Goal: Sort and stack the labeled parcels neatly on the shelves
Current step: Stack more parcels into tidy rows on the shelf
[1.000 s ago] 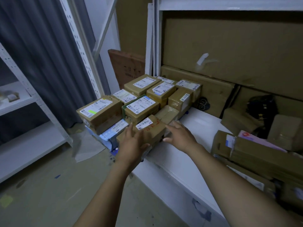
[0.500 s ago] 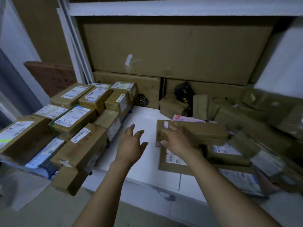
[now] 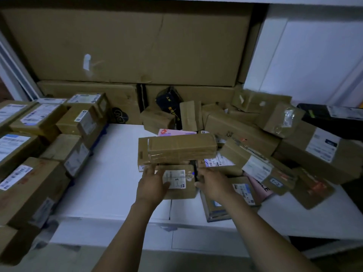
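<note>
Left hand (image 3: 152, 185): partly closed on the left edge of a small parcel (image 3: 179, 190). The thumb lies across the parcel's top face, touching the white label; the fingers run along the left side, tips toward the back.
Right hand (image 3: 214, 185): grips the right edge of the same parcel, thumb on top near the corner, fingers wrapped round the side. How far they reach underneath cannot be seen.

Pose: both forearms enter from the bottom edge and converge toward the middle, backs of the hands up, wrists roughly level.

The small parcel sits between the hands over the front middle of the white shelf (image 3: 110, 163). It is just in front of, and partly under, a long taped box (image 3: 176, 150). Whether it rests on the shelf or is lifted: cannot tell.

Labels: the parcel's white label carries a barcode and fine print, too blurred to read. The stacked parcels (image 3: 29, 183) at left show white and blue shipping labels and red handwriting, illegible. The loose heap (image 3: 275, 154) at right has similar labels. A pink mailer (image 3: 261, 186) bears dark block letters, only partly visible.
</note>
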